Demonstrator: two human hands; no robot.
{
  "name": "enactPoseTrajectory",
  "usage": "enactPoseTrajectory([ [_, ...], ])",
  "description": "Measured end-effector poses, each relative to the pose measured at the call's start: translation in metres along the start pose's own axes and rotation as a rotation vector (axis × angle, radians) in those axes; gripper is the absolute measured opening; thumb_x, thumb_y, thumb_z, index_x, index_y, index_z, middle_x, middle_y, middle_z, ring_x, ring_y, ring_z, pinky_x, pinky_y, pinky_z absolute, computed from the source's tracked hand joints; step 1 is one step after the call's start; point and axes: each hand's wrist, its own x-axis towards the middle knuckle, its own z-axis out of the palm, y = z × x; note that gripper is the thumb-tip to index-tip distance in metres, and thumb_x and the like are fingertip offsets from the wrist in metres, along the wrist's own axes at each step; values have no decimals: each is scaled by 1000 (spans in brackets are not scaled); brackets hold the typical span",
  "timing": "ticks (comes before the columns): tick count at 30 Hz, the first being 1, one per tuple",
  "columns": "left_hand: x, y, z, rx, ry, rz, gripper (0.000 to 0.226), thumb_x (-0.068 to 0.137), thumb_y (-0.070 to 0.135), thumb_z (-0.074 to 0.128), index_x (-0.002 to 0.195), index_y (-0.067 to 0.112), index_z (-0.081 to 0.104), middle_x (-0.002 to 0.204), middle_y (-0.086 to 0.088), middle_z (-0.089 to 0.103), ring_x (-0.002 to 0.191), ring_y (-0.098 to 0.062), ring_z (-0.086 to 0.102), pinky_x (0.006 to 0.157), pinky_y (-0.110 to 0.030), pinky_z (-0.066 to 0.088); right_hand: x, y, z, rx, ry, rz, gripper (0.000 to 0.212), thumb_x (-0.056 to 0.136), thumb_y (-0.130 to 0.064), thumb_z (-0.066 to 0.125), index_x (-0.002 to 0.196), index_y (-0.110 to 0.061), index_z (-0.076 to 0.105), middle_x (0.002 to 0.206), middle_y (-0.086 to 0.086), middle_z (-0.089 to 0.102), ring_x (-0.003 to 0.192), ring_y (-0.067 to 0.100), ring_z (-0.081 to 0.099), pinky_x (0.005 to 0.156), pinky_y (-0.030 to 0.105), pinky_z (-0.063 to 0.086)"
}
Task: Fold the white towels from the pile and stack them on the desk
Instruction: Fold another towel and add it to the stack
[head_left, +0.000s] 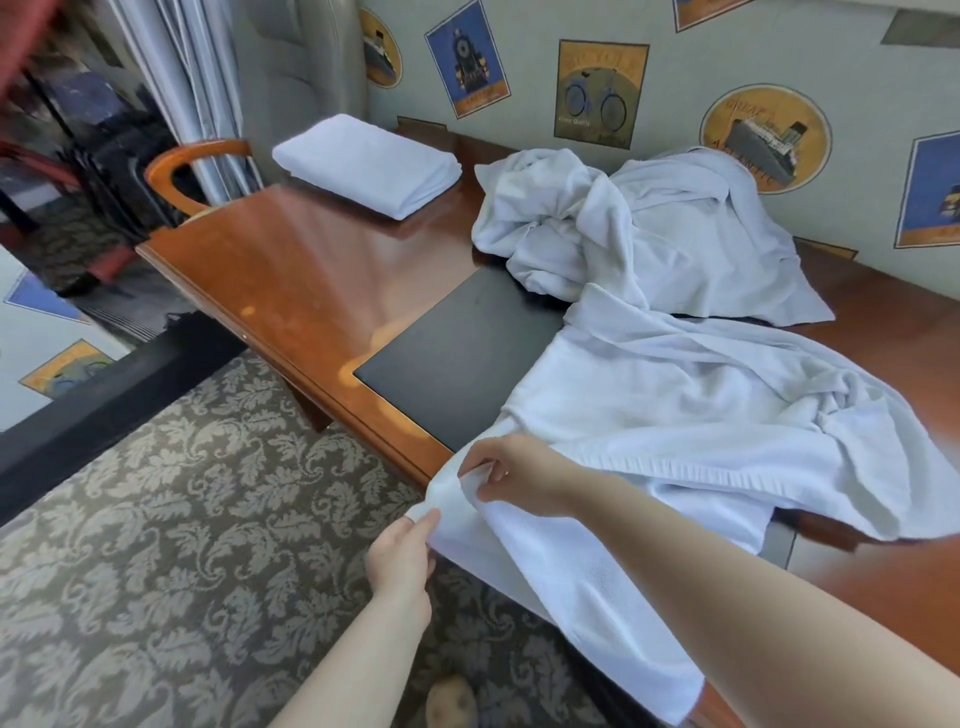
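The left hand (402, 553) pinches the corner of a white towel (675, 415) that lies spread over the near part of the bench (291, 280) and hangs over its front edge. The right hand (511, 475) pinches the same edge just beside it, with curled fingers. To do this step well, I think the hands should slide apart along the hem until each one holds a corner, then pull the cloth flat before the first fold, so that the edges meet evenly. The pile (639, 228) of unfolded towels waits at the back, near the wall. One folded towel (369, 163) already lies at the far left end.
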Motion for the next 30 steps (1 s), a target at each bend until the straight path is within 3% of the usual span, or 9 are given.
enactPoseTrajectory([
  [2, 1, -1, -3, 129, 16, 209, 25, 88, 16, 68, 70, 6, 55, 76, 0, 58, 75, -19, 51, 67, -31, 40, 6, -6, -2, 7, -45, -17, 28, 90, 4, 45, 104, -10, 65, 85, 0, 67, 80, 12, 61, 80, 23, 49],
  [4, 2, -1, -5, 157, -35, 303, 29, 91, 18, 65, 76, -4, 55, 74, -4, 56, 73, -20, 50, 69, -32, 40, 12, -10, -2, 10, -58, -19, 30, 91, 4, 39, 100, -11, 65, 79, 2, 66, 74, 12, 62, 79, 30, 52],
  [10, -12, 3, -1, 100, -296, 438, 15, 95, 14, 62, 98, 22, 73, 95, 3, 76, 91, -14, 71, 79, -32, 56, 14, -9, 5, 305, 82, -45, 18, 92, 1, 54, 92, -11, 68, 97, 4, 64, 73, 5, 56, 68, 17, 42],
  [13, -19, 6, 2, 103, -340, 480, 15, 94, 13, 61, 97, 22, 73, 94, 2, 76, 93, -17, 71, 83, -36, 56, 7, -8, 6, 412, 88, -29, 21, 92, -1, 56, 85, -17, 68, 78, -13, 62, 66, -4, 54, 66, 13, 41],
  [16, -32, 13, 8, 107, -400, 514, 19, 96, 14, 58, 101, 24, 73, 98, 3, 76, 98, -14, 70, 82, -29, 55, -3, -10, 2, 467, 159, -5, 24, 92, -1, 54, 88, -17, 71, 69, -13, 58, 61, 2, 49, 63, 18, 42],
  [20, -52, 40, 16, 148, -667, 569, 37, 102, 10, 42, 106, 26, 75, 104, -2, 75, 102, -16, 69, 80, -21, 55, -23, -10, -18, 556, 348, -29, 27, 93, 1, 53, 97, -16, 73, 67, -24, 60, 60, 0, 48, 62, 14, 41],
  [24, -69, 67, 27, 288, -717, 864, 36, 99, 3, 48, 99, 24, 77, 96, 2, 76, 94, -14, 71, 80, -25, 57, -50, -13, -36, 697, 453, -97, 35, 95, -1, 53, 92, -29, 74, 87, -10, 66, 70, 9, 51, 67, 21, 44],
  [28, -77, 77, 41, 497, -802, 1051, 28, 101, 10, 49, 107, 23, 73, 101, 7, 74, 99, -13, 69, 90, -34, 55, -76, -7, -44, 893, 569, -107, 27, 96, -2, 55, 93, -21, 73, 90, -2, 68, 81, 15, 56, 72, 24, 46],
  [30, -81, 80, 46, 581, -847, 1089, 25, 101, 14, 50, 102, 32, 67, 98, 13, 72, 97, -9, 67, 88, -27, 53, -86, -1, -49, 992, 591, -99, 25, 96, -1, 54, 94, -17, 73, 88, 5, 66, 84, 20, 56, 75, 28, 45],
])
